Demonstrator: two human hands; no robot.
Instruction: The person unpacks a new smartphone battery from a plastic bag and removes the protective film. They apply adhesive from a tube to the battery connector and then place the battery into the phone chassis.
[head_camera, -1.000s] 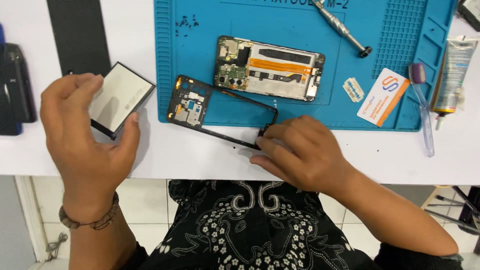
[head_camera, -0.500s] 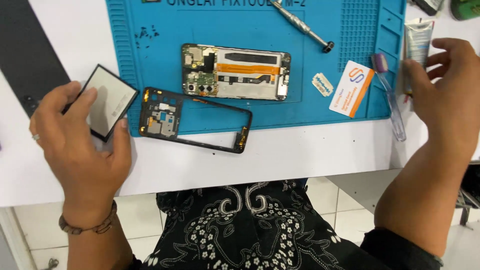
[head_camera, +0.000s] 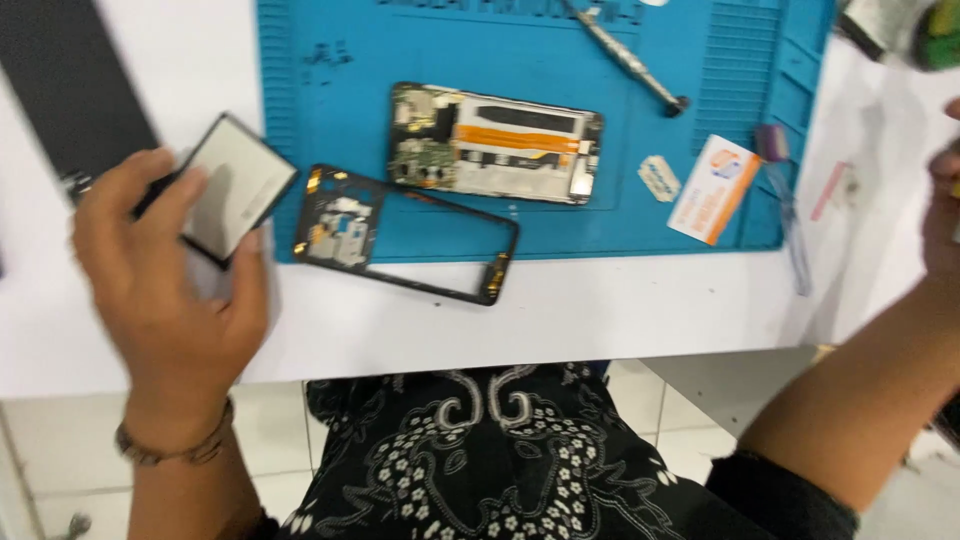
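One flat grey-faced, black-edged battery (head_camera: 238, 187) pinched by left hand (head_camera: 165, 290) fingers; right hand's unclear.

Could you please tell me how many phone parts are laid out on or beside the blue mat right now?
3: an opened phone body on the blue mat, a black frame across the mat's front edge, and a flat battery-like slab in the left hand. Others may lie outside the view.
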